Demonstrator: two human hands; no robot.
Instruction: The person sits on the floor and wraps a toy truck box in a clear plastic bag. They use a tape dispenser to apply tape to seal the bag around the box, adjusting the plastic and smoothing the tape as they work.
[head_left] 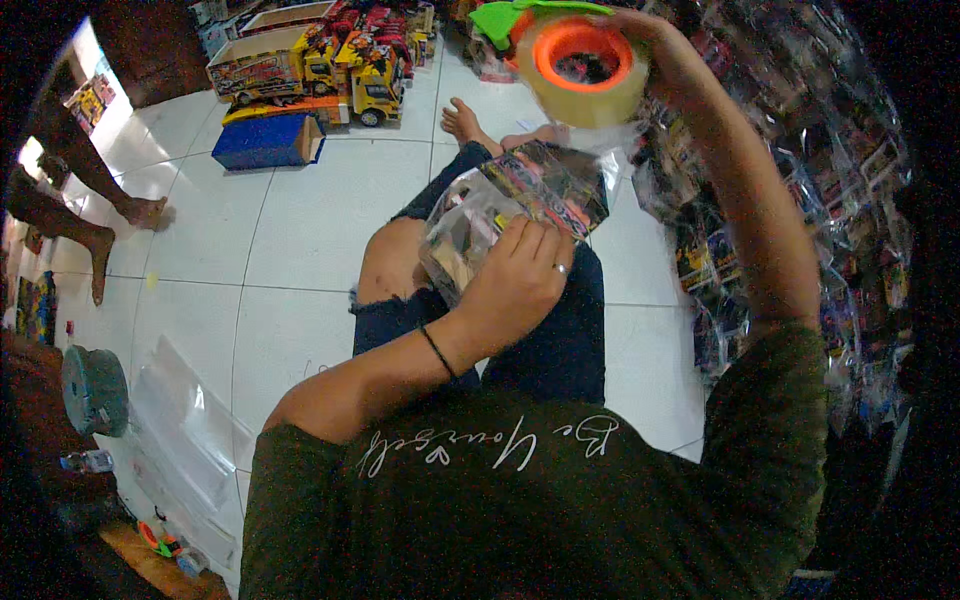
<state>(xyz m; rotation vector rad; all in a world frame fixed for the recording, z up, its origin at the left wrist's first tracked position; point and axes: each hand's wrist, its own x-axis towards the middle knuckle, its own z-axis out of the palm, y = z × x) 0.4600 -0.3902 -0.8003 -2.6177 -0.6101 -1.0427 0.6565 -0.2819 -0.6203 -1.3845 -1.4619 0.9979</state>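
A clear plastic bag with a dark, colourfully printed card at its far end lies across my thighs. My left hand, with a ring on one finger, grips the bag near its middle, fingers bent down onto it. Raised beyond the bag, my right hand holds a tape dispenser with a green end, an orange hub and a big roll of yellowish clear tape. Part of that hand is hidden behind the dispenser. Whether a strip of tape runs to the bag I cannot tell.
Toy trucks and a blue box stand far left. Many plastic-wrapped packages are heaped on the right. Another person's bare legs are at the left. Clear plastic sheets and a grey-green spool lie near left.
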